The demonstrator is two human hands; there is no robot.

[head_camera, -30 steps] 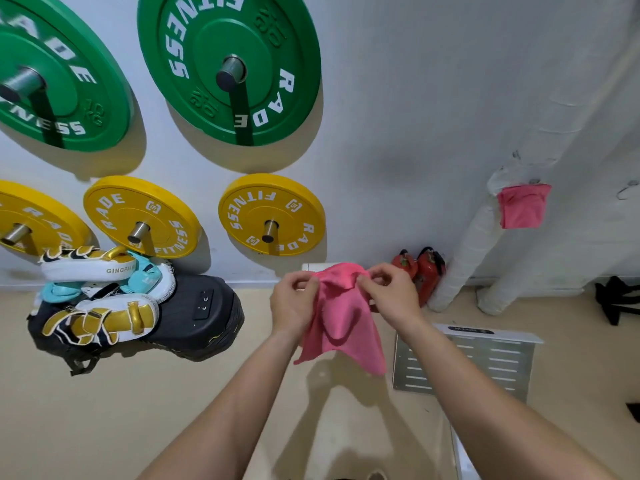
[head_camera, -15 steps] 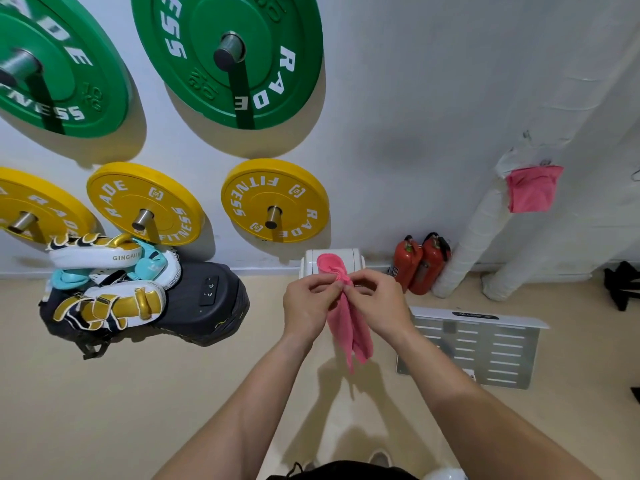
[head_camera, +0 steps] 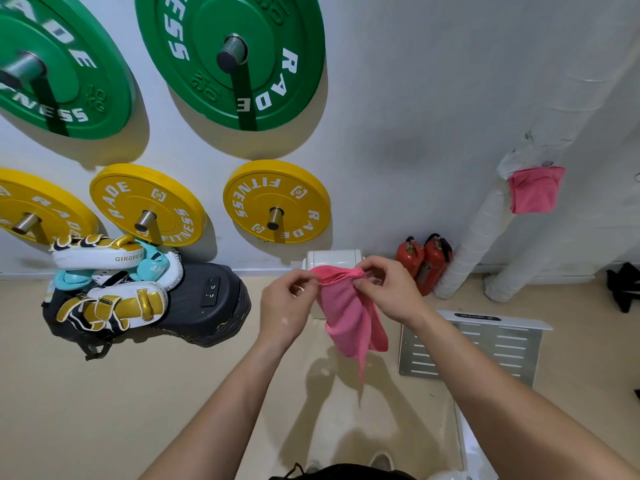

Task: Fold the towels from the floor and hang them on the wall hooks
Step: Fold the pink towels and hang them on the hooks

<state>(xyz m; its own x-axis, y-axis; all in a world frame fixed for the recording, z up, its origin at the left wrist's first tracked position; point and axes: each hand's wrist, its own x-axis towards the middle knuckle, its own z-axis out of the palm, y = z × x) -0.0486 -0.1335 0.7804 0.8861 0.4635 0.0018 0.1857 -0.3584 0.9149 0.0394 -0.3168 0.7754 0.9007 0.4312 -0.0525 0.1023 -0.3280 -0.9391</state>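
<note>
Head view shows the left hand (head_camera: pixel 287 306) and right hand (head_camera: pixel 388 289), both pinching the pink towel (head_camera: pixel 349 320), now drawn slightly apart, so folding is not finished.

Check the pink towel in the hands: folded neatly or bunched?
Bunched, not folded. The left hand and right hand pinch the gathered top edge of the pink towel; the rest hangs in loose, uneven flaps.

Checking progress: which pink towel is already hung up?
The hung towel at far right, beside the white pipe. The other towel is pinched between the left hand and right hand.
</note>
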